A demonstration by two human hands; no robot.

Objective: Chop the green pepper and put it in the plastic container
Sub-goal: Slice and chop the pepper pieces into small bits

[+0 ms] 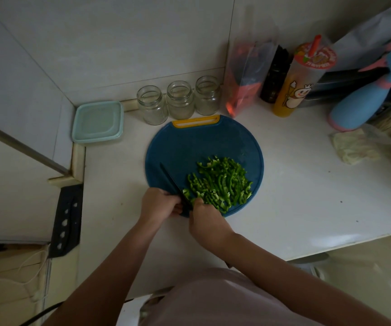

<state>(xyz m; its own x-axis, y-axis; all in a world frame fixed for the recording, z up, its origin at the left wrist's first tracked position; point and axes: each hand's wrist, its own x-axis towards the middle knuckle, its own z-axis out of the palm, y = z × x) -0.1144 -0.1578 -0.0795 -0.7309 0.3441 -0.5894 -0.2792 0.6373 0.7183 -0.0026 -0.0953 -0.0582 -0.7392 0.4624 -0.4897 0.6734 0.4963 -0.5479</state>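
Note:
A pile of chopped green pepper strips (220, 182) lies on the near right part of a round blue cutting board (189, 142) with a yellow handle. A dark knife (172, 180) slants from the board's middle left down to the near edge, where its handle sits between my hands. My right hand (205, 220) is closed around the handle, its thumb touching the pepper pile. The fingers of my left hand (159, 203) are curled against the base of the blade; what they hold is hidden. A pale teal plastic container (97, 122) with its lid on stands at the back left corner.
Three empty glass jars (180, 100) line the wall behind the board. To the right stand a clear bag (244, 78), a dark bottle (275, 74), a lidded drink cup (302, 78) and a blue spray bottle (363, 100). A crumpled cloth (354, 147) lies at the right.

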